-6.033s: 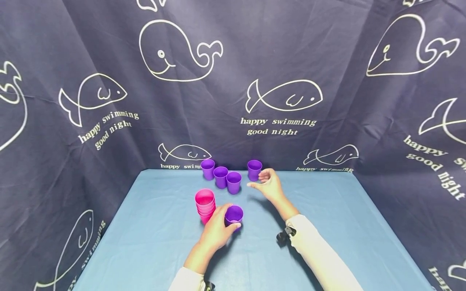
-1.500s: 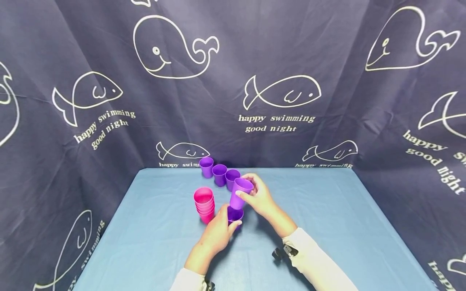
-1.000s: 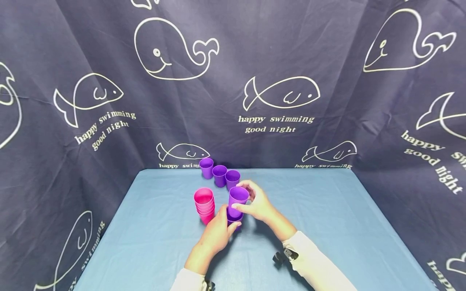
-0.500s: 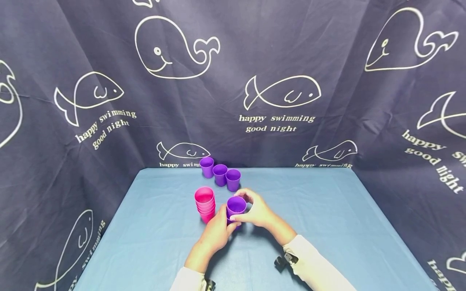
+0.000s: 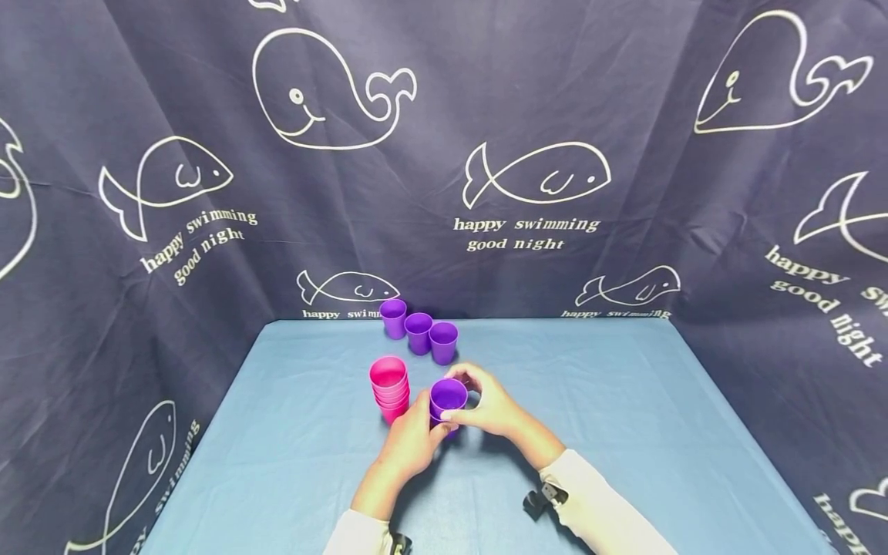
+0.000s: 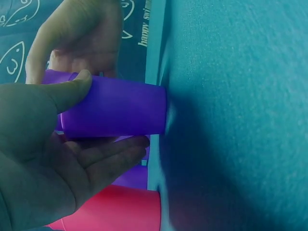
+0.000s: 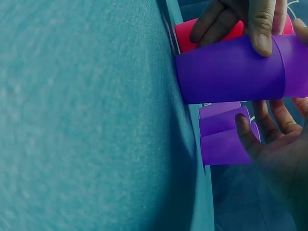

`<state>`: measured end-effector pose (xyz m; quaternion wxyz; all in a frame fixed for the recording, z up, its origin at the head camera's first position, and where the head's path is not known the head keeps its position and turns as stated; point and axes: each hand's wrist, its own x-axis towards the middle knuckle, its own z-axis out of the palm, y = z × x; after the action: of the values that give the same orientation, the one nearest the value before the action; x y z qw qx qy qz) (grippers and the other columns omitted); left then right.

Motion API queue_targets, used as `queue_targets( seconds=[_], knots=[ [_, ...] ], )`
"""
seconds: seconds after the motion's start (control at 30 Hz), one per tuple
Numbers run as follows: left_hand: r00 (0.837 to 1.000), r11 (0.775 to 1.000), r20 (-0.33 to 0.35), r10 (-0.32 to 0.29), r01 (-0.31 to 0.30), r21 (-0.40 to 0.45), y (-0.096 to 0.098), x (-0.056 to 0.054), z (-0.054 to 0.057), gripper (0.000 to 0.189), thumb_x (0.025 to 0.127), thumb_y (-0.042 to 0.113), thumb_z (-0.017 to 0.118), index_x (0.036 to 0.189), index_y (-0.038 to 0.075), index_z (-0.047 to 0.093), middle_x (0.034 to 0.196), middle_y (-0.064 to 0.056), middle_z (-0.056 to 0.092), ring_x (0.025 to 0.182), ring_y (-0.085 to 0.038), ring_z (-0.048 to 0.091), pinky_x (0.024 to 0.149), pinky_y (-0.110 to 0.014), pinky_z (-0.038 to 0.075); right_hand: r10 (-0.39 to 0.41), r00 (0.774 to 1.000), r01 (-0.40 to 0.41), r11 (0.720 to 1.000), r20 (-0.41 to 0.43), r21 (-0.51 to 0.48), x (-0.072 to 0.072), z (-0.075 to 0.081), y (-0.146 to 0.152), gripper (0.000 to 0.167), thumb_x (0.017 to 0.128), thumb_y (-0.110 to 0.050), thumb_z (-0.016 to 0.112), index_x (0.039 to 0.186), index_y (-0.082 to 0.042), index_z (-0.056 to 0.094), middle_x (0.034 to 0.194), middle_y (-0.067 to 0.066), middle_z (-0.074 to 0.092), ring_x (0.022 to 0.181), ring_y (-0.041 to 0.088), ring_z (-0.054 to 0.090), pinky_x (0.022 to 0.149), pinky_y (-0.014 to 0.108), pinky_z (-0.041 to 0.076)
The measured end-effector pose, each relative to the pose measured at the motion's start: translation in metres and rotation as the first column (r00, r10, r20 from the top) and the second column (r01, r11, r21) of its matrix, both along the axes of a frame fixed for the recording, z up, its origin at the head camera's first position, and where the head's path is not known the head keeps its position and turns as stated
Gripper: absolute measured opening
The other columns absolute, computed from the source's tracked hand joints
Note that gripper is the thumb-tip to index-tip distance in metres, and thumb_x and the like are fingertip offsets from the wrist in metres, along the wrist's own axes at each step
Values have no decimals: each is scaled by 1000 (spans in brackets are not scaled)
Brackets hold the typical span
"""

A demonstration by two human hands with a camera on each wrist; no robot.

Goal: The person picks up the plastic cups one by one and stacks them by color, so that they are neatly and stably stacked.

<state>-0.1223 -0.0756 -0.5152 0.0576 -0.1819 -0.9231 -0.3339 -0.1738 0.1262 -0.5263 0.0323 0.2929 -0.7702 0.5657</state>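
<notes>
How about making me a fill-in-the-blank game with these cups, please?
The number of cups in the back row is ____.
The held cups are coloured ____.
The pink stack is farther from the right hand than from the ____ one.
On the curtain, the word after "happy" is ____.

Missing words: three; purple; left; swimming.

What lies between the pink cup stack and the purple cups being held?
The left hand: in the head view, its fingers lie between the pink stack and the held purple cups.
</notes>
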Motion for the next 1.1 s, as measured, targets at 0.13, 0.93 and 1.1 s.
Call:
queue_targets(
  seconds=[0.13,0.93,1.1],
  knots=[
    [1000,1000,4,0,0,16,-1,-1,-1,41,93,30,81,120,9,58,107,-6,72,96,-29,74,86,-45,59,24,999,-24,1000,-33,-3,-2,-1,1,50,80,-14,89,124,-8,65,115,14,69,105,17,66,95,32,56],
    [992,991,117,-51,36,126,-3,-3,2,64,94,27,78,145,5,48,131,-13,69,117,-29,72,103,-50,56,74,997,-74,996,17,-48,-1,-5,-2,45,80,-10,88,120,-4,67,118,20,67,109,22,66,96,34,58],
    [991,991,126,-50,34,132,1,-1,2,90,94,32,79,165,10,28,150,-19,60,131,-33,67,110,-54,53,70,997,-67,994,24,-82,-1,-9,-3,42,81,-4,86,118,-2,66,120,22,66,110,15,65,93,29,59]
  ],
)
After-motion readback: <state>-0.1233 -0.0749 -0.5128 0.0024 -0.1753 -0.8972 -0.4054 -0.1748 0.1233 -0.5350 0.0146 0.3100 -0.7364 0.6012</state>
